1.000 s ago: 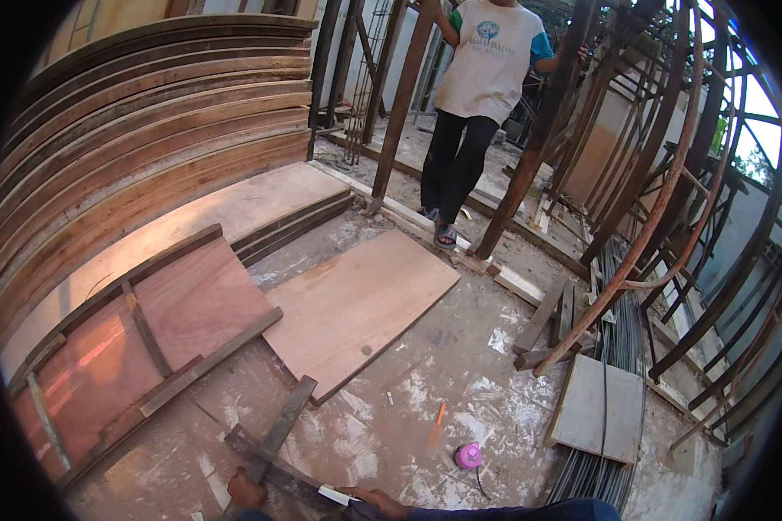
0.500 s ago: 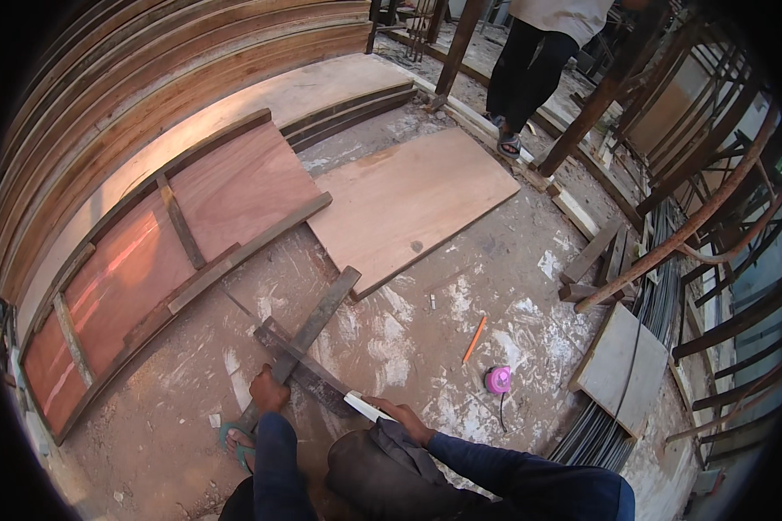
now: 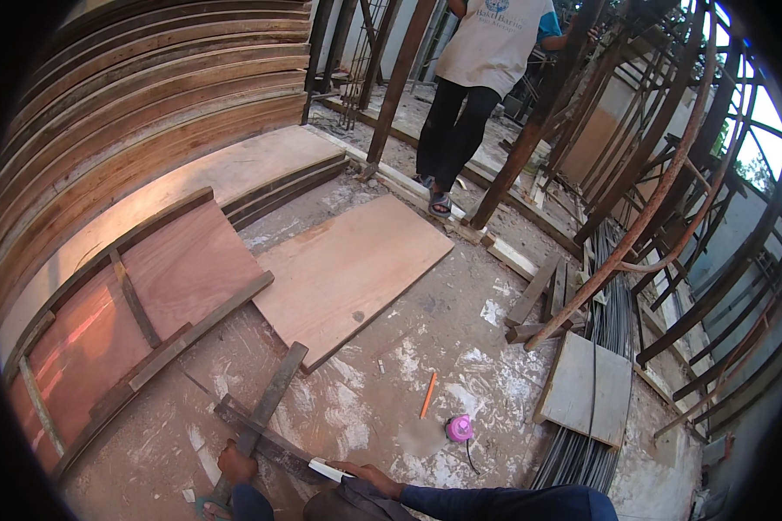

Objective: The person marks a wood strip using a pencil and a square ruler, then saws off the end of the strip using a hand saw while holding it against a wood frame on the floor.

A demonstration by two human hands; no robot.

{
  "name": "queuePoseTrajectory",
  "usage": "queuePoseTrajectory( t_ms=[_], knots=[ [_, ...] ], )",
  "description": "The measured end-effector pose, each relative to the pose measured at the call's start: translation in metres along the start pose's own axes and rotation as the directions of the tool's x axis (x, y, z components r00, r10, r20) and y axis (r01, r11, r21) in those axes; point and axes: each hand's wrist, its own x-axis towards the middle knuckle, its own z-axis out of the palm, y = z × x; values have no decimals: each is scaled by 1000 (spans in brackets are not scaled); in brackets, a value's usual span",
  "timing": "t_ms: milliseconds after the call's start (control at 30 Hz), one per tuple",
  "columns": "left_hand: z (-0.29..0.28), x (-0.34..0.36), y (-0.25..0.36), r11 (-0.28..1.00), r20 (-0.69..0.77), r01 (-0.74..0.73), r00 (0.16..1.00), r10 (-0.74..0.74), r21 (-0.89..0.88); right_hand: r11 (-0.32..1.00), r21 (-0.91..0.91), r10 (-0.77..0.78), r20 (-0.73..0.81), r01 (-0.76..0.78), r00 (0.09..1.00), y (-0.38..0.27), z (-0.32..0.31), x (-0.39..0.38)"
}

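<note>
My left hand [image 3: 236, 463] is closed around a narrow wooden batten [image 3: 276, 387], which slants away from me over the dusty floor. My right hand [image 3: 375, 478] grips the pale handle of a handsaw [image 3: 285, 455]. The dark blade lies across the batten, just beyond my left hand, pointing to the left. Right of the batten, an orange pencil [image 3: 428, 395] lies on the floor. A pink tape measure [image 3: 460, 428] sits close to it. My sandalled foot [image 3: 213, 508] shows at the lower edge, beside the batten's near end.
A battened reddish plywood panel [image 3: 187, 233] lies at left, before stacked boards [image 3: 174, 95]. A bare plywood sheet [image 3: 356, 269] lies ahead. Another person [image 3: 460, 122] stands beyond, among wooden posts. To the right are a grey board [image 3: 586, 391], metal rods [image 3: 565, 464] and a rusty bent bar [image 3: 617, 256].
The view has tilted up and turned right, so the scene sits lower and further left. More of the other person shows. Both hands keep their holds on the batten and the handsaw.
</note>
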Motion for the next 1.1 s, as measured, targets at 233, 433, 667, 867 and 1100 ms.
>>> queuePoseTrajectory(
  t_ms=[233,433,667,867,1100],
  knots=[
    [3,1,8,1000,-79,-23,997,22,-15,998,68,11,-14,-10,1000,1,-2,-1],
    [-1,2,7,998,-75,-56,996,53,-32,995,81,64,25,-66,998,-8,-5,1],
    [0,3,9,1000,-48,-27,999,26,-11,994,100,38,15,-39,999,0,-2,3],
    [-1,1,7,999,-65,-42,997,40,-20,989,88,118,41,-121,992,-9,-4,3],
    [-2,2,9,998,-68,-61,996,59,-32,997,72,9,-33,-6,999,7,-1,3]
  ],
)
